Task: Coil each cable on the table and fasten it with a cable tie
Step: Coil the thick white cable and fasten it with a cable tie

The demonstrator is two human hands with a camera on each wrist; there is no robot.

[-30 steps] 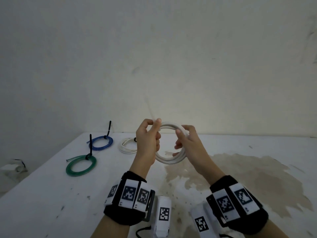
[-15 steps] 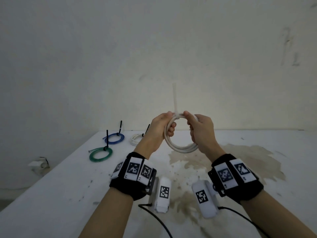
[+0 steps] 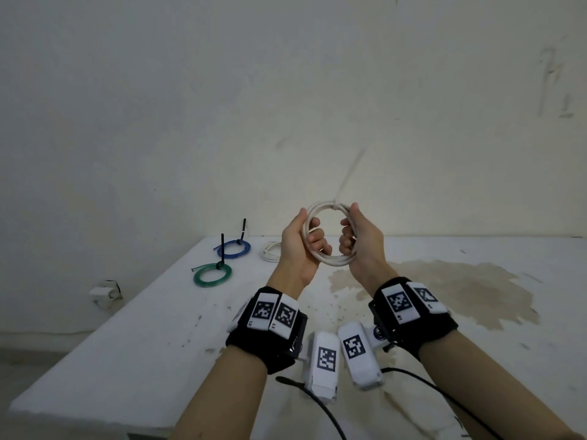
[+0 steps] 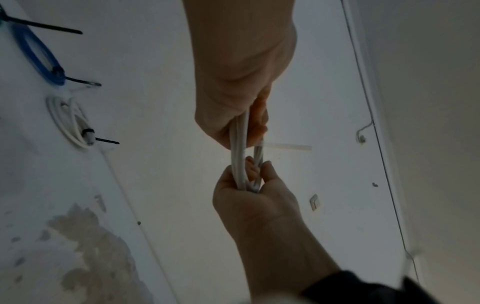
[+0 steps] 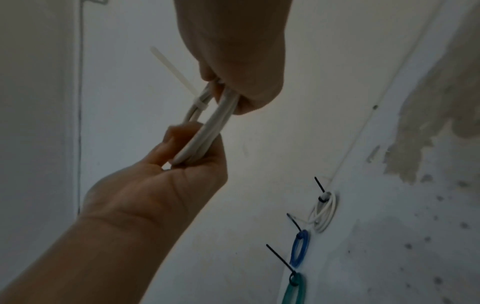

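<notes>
Above the white table (image 3: 127, 344) I hold a coiled white cable (image 3: 332, 261) upright between both hands. My left hand (image 3: 301, 241) grips its left side and my right hand (image 3: 357, 241) its right, fingers curled through the ring. A whitish cable tie (image 3: 336, 206) wraps the top of the coil, its tail (image 3: 349, 173) slanting up to the right. The left wrist view shows the coil (image 4: 239, 164) edge-on between the left hand (image 4: 233, 102) and right hand (image 4: 254, 195). The right wrist view shows the tie (image 5: 200, 103) cinched round the strands.
Three tied coils lie at the table's far left: green (image 3: 212, 274), blue (image 3: 234, 249) and white (image 3: 271, 251), each with a black tie standing up. A brown stain (image 3: 444, 290) spreads over the table's right side. A plain wall rises just behind.
Both hands slid from the tie at the top down to opposite sides of the coil. The tie's tail, upright half a second ago, now leans right.
</notes>
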